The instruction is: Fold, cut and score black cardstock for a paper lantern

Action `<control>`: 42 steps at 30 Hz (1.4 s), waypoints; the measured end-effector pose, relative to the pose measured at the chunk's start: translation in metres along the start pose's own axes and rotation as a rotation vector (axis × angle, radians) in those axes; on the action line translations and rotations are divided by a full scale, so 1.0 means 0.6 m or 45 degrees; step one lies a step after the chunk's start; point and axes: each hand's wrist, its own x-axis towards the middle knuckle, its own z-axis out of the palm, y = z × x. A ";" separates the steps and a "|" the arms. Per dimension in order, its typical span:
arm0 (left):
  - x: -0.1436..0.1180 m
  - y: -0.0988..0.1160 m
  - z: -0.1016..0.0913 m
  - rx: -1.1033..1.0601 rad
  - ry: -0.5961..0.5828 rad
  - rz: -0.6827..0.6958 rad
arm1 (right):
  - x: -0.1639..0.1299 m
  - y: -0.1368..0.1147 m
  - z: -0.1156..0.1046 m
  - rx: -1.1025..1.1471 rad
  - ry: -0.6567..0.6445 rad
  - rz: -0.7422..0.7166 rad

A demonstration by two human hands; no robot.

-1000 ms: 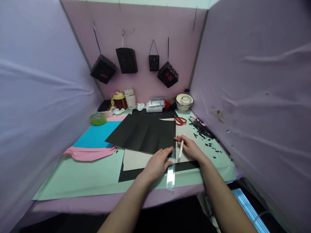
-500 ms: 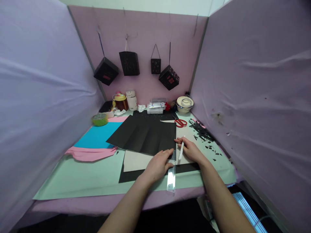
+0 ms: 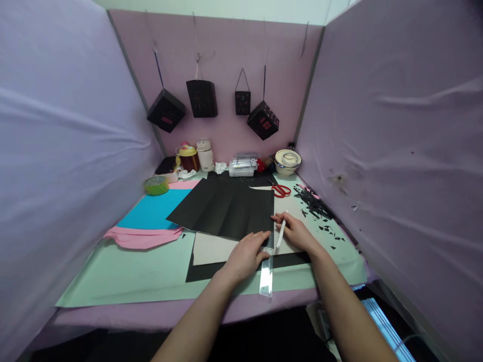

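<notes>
My left hand (image 3: 247, 255) lies over a clear ruler (image 3: 266, 279), holding it down with its fingers spread forward and the thumb out to the side. The ruler runs along the right edge of a large creased black paper sheet (image 3: 226, 211), and its near end reaches past the table's front edge. In my right hand (image 3: 292, 229) is a slim white pen (image 3: 281, 235), gripped just right of the sheet. The fingertips of that hand touch the sheet's right edge. Beneath lie a pale board (image 3: 213, 250) and another black sheet (image 3: 199, 273).
Red-handled scissors (image 3: 281, 190) lie beyond my right hand, with black paper scraps (image 3: 313, 203) to their right. Blue paper (image 3: 149, 211), pink paper (image 3: 145, 238) and green tape (image 3: 156, 185) lie left. A box of pens (image 3: 242, 167) and a lidded bowl (image 3: 287, 162) stand behind.
Both hands keep nearly the same place on the ruler and pen. The whole view has shifted very slightly.
</notes>
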 end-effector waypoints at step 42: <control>0.002 0.008 0.002 0.056 0.028 0.036 | -0.001 0.003 0.002 -0.009 0.045 0.002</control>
